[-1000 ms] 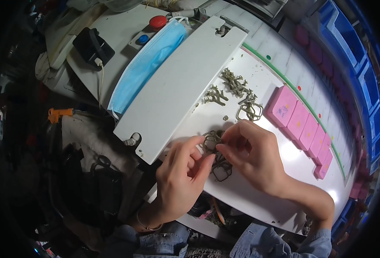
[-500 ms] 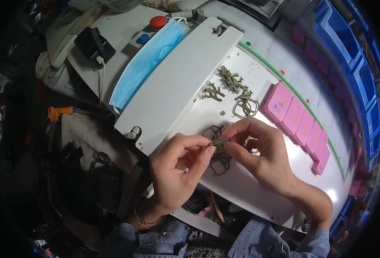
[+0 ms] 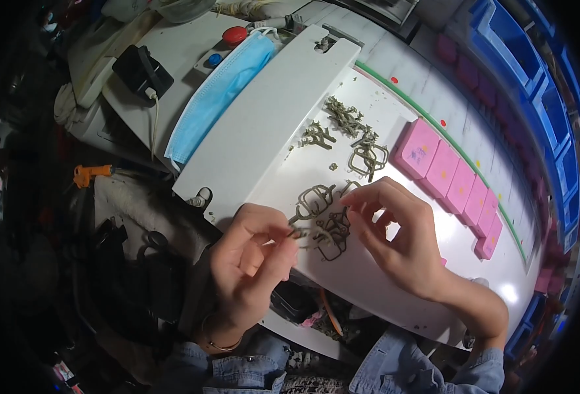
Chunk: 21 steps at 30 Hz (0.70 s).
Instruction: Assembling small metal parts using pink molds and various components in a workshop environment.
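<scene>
My left hand [image 3: 254, 259] pinches a small branched, olive-grey piece [image 3: 317, 238] between thumb and fingertips; it is blurred and held over the white tabletop [image 3: 382, 289]. Across from it, my right hand [image 3: 398, 236] has thumb and forefinger curled close together, and what lies between them is too small to make out. Under and between the hands lie several rounded-square frames [image 3: 315, 201] of the same olive-grey colour. Farther off are a heap of branched stems [image 3: 344, 118], a smaller branched cluster [image 3: 317, 135] and more square frames [image 3: 369, 159].
Joined pink blocks [image 3: 444, 172] stand right, beside a green strip [image 3: 428, 121]. A raised white panel [image 3: 264, 125] flanks the left, with a blue face mask [image 3: 221, 98] and red button [image 3: 235, 35] beyond. Blue bins [image 3: 520, 52] line the far right. Below the edge sits an open drawer [image 3: 303, 331].
My hands have moved apart. The left has drawn left and slightly down with the branched piece, uncovering the square frames beneath. My right hand stays nearly in place.
</scene>
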Available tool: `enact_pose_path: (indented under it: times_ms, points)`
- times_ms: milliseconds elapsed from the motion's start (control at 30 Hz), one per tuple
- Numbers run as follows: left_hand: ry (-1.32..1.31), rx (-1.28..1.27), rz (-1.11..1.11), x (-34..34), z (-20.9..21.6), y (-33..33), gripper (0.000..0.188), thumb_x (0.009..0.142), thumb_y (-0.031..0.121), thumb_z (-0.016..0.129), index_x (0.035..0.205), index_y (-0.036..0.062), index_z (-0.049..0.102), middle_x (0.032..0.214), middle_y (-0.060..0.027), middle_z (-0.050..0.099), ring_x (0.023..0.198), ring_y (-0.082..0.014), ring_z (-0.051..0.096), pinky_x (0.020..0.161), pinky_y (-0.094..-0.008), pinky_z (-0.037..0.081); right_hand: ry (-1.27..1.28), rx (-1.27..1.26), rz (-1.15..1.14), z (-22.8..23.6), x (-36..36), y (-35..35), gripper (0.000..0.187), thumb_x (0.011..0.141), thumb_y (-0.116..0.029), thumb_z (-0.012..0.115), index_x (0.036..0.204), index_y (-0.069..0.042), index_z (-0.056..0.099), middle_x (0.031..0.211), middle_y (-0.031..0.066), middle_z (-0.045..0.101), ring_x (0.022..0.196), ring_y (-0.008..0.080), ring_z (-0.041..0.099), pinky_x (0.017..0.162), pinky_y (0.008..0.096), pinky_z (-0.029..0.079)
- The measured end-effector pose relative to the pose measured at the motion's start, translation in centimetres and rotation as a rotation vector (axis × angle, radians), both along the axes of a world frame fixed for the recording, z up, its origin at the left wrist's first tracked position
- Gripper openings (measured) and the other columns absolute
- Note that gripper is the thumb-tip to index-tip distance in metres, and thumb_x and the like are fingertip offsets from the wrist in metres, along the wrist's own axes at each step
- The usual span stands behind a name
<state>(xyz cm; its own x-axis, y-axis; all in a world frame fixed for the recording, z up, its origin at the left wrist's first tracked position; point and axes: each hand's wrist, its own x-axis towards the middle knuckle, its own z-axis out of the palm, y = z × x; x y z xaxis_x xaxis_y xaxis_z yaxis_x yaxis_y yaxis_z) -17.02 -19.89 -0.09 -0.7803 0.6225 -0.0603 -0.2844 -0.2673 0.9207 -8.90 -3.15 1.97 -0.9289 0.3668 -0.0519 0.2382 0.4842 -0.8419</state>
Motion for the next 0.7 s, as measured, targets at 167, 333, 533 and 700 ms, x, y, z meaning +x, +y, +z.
enact_pose_path:
  times_ms: [167, 333, 533, 700]
  points:
    - [-0.212, 0.168, -0.017, 0.5, -1.0, -1.0, 0.016, 0.081, 0.004, 0.048, 0.095, -0.0038, 0.047, 0.091, -0.0147, 0.053, 0.077, -0.0196, 0.056, 0.066, -0.0291, 0.046, 0.096, 0.138, 0.069, -1.0, -0.4, -0.5, 0.017, 0.077, 0.003, 0.060, 0.092, -0.004, 0.061, 0.085, 0.0064, 0.056, 0.068, 0.0124, 0.056, 0.053, 0.0235, 0.044]
    - [-0.518, 0.207, -0.096, 0.5, -2.0, -1.8, 0.022, 0.083, 0.014, 0.044, 0.097, -0.0028, 0.043, 0.092, -0.0175, 0.055, 0.079, -0.0248, 0.058, 0.067, -0.0329, 0.047, 0.236, 0.383, 0.150, -2.4, -1.5, -1.7, 0.021, 0.071, 0.003, 0.064, 0.090, -0.005, 0.060, 0.087, 0.0076, 0.054, 0.067, 0.0194, 0.057, 0.053, 0.0297, 0.048]
    - [-0.621, 0.205, -0.101, 0.1, -1.5, -1.5, 0.024, 0.081, 0.015, 0.049, 0.096, -0.0021, 0.044, 0.080, -0.0114, 0.052, 0.066, -0.0194, 0.053, 0.055, -0.0282, 0.043, 0.167, 0.474, 0.225, -2.7, -1.6, -1.9, 0.022, 0.064, -0.001, 0.059, 0.085, -0.003, 0.053, 0.088, 0.0089, 0.047, 0.080, 0.0238, 0.053, 0.050, 0.0336, 0.048]
    - [-0.370, -0.003, -0.038, 0.5, -1.3, -1.3, 0.018, 0.083, 0.012, 0.049, 0.095, -0.0007, 0.046, 0.070, -0.0073, 0.047, 0.051, -0.0131, 0.045, 0.040, -0.0219, 0.033, 0.240, 0.403, 0.172, -1.4, -1.0, -1.8, 0.024, 0.064, 0.005, 0.068, 0.085, -0.005, 0.060, 0.086, 0.0084, 0.051, 0.068, 0.0204, 0.057, 0.051, 0.0296, 0.047]
